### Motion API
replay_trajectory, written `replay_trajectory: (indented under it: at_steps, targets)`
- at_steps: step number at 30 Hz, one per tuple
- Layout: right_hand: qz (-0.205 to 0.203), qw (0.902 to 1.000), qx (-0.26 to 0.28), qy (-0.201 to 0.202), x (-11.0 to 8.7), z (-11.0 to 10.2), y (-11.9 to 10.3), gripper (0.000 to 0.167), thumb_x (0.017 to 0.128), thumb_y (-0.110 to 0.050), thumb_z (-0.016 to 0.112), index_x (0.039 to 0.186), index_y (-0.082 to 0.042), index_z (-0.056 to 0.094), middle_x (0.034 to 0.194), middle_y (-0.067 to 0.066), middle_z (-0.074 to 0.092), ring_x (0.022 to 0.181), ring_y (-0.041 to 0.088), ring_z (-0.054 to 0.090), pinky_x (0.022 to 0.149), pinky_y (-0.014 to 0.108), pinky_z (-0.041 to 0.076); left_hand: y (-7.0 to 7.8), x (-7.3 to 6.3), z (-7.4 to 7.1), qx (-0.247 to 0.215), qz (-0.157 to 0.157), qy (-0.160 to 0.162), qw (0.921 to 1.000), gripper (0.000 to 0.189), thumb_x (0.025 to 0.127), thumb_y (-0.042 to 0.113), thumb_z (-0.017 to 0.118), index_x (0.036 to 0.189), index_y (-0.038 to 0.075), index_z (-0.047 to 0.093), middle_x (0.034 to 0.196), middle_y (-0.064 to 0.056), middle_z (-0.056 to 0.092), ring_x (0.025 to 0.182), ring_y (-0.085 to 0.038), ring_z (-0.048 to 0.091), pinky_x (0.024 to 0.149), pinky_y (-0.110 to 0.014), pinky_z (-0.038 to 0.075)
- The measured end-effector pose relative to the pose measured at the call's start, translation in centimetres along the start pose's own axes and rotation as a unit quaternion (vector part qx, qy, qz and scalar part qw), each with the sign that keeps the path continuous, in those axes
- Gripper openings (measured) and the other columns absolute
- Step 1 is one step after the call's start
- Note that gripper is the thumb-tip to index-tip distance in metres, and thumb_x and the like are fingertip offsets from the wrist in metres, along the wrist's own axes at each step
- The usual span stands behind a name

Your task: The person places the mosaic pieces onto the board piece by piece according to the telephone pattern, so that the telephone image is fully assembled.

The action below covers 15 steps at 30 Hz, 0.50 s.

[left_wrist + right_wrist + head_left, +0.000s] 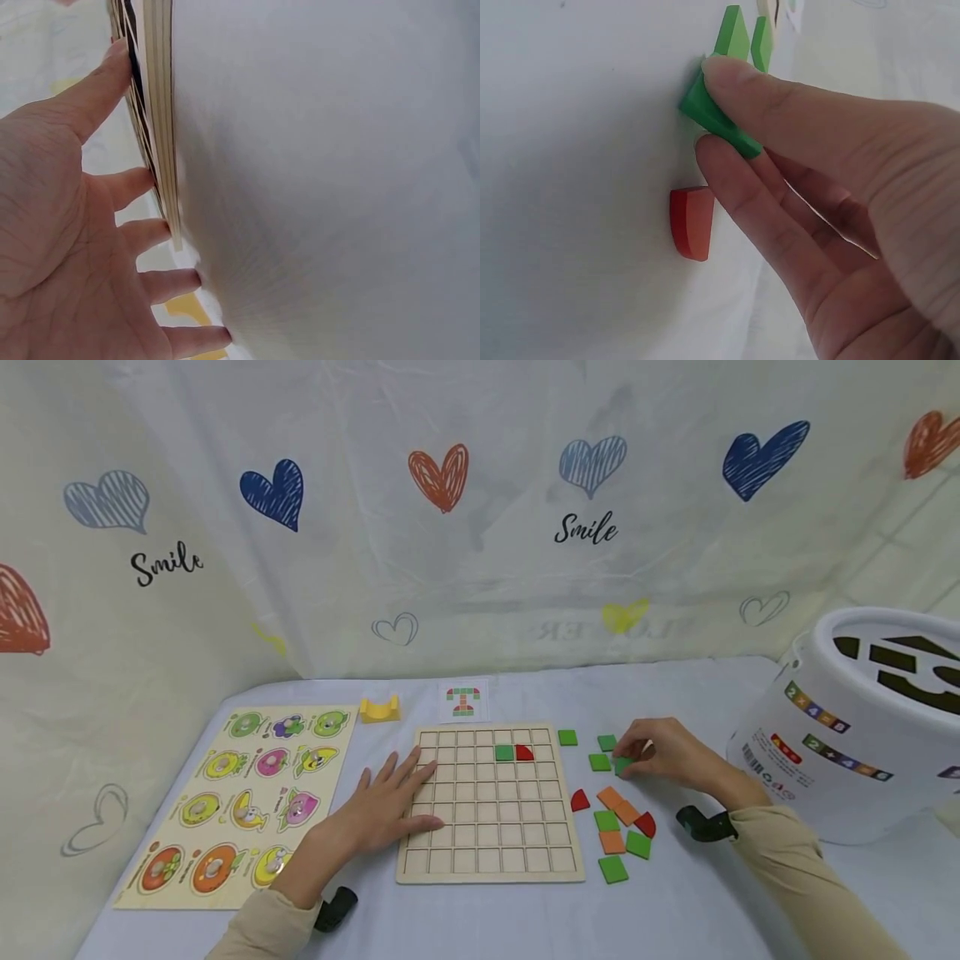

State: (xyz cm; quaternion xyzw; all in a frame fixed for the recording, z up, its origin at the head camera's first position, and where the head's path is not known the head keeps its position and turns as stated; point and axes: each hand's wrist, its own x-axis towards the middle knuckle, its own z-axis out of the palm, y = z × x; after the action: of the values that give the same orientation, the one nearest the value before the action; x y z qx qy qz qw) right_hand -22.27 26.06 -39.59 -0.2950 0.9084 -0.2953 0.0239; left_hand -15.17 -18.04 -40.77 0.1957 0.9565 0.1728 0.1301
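Observation:
My left hand (386,810) lies with fingers spread over the left edge of a wooden grid board (465,836). In the left wrist view, the thumb and some fingers touch the board's edge (162,112). One green square tile (505,752) and a red quarter-circle tile (524,752) sit side by side in the board's upper cells. Right of the board, my right hand (671,756) pinches a green square tile (709,109) between thumb and index finger, close to the tabletop. A red tile (691,223) lies just below those fingers in the right wrist view.
Several loose green, orange (612,842) and red tiles lie right of the board. A pattern card (463,701) and yellow block (380,709) are behind it. A fruit picture board (240,810) lies left; a white bucket (847,760) stands right.

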Motion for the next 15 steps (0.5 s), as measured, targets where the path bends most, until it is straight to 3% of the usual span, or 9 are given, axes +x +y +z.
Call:
replay_trajectory:
  at_steps: [7, 15]
  targets:
    - [0.005, 0.9999, 0.012, 0.005, -0.5, 0.0, 0.0, 0.022, 0.078, 0.002, 0.089, 0.095, -0.007, 0.078, 0.088, -0.004, 0.071, 0.078, 0.009, 0.061, 0.072, 0.026, 0.058, 0.0, 0.0, 0.1, -0.002, -0.003, 0.000, 1.0000, 0.085, 0.101, 0.057, 0.062, 0.165, 0.011, 0.032, 0.174, -0.019, 0.013, 0.158, -0.048, 0.008, 0.118, -0.076, 0.009]
    - [-0.052, 0.9975, 0.022, 0.042, 0.4, 0.3, -1.6, 0.022, 0.080, 0.007, 0.086, 0.095, -0.006, 0.078, 0.091, -0.004, 0.071, 0.082, 0.010, 0.066, 0.074, 0.028, 0.060, -0.1, 0.0, 0.2, -0.001, 0.005, 0.002, 1.0000, 0.085, 0.101, 0.058, 0.061, 0.165, 0.010, 0.032, 0.174, -0.020, 0.012, 0.158, -0.050, 0.008, 0.118, -0.077, 0.008]
